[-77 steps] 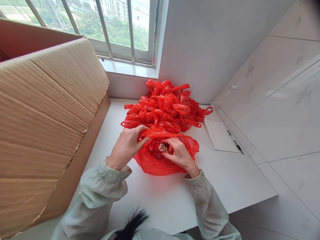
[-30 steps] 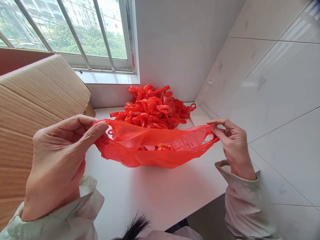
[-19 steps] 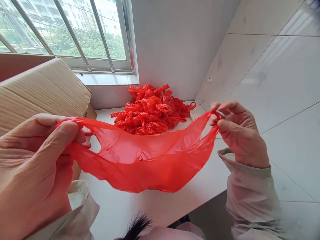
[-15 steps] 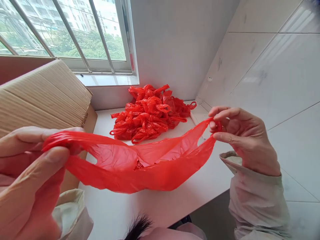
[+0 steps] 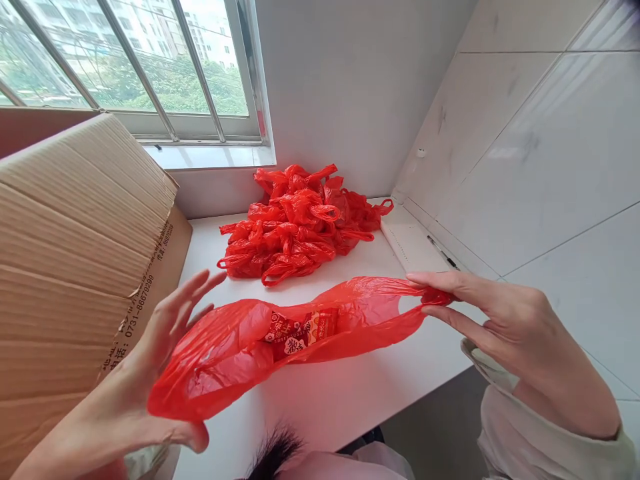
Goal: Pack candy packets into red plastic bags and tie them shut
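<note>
A thin red plastic bag (image 5: 310,347) hangs over the white table, its mouth partly open. Inside it lie red printed packets (image 5: 300,331). My right hand (image 5: 480,310) pinches one handle of the bag at the right between thumb and fingers. On the left, my left hand (image 5: 150,373) is spread, its thumb below and fingers above the bag's left end, which rests against the palm side without being gripped. Behind the bag sits a heap of knotted red bags (image 5: 300,223).
A large cardboard box (image 5: 85,253) with printed characters stands at the left, below a barred window (image 5: 165,73). A white notebook-like item (image 5: 410,240) and a black pen (image 5: 443,253) lie by the tiled wall at the right.
My left hand has let go of the bag's left handle and spread its fingers. My right hand has moved slightly down and right. The packets inside show more clearly now.
</note>
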`<state>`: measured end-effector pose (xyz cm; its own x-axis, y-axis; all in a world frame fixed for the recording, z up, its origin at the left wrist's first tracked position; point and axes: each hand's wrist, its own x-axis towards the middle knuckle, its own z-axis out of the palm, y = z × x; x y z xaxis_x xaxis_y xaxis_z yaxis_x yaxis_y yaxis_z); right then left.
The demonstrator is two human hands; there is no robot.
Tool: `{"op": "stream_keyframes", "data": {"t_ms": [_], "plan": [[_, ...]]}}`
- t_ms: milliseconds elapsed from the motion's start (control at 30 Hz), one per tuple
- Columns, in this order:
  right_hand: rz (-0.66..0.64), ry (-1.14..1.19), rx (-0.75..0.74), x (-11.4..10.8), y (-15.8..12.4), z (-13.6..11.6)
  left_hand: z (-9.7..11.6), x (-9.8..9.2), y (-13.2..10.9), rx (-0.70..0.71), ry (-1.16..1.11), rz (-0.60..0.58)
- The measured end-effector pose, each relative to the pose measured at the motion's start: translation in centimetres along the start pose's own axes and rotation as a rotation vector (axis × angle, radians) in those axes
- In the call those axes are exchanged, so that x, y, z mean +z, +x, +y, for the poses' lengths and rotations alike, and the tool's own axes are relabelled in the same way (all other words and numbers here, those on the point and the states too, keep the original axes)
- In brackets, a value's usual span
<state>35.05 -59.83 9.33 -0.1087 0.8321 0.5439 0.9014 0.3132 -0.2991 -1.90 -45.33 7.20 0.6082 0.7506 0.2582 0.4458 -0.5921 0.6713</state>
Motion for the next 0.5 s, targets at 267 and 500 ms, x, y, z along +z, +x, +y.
{"op": "stream_keyframes", "data": {"t_ms": [267, 500], "plan": [[0.105, 0.139, -0.110, -0.5, 2.0, 0.2, 4.9, 3.0, 4.5, 0.013, -0.377, -0.114], [0.315, 0.232, -0.225, 0.8, 5.4, -1.1, 6.9, 7.4, 7.4, -0.192, -0.575, -0.057]]}}
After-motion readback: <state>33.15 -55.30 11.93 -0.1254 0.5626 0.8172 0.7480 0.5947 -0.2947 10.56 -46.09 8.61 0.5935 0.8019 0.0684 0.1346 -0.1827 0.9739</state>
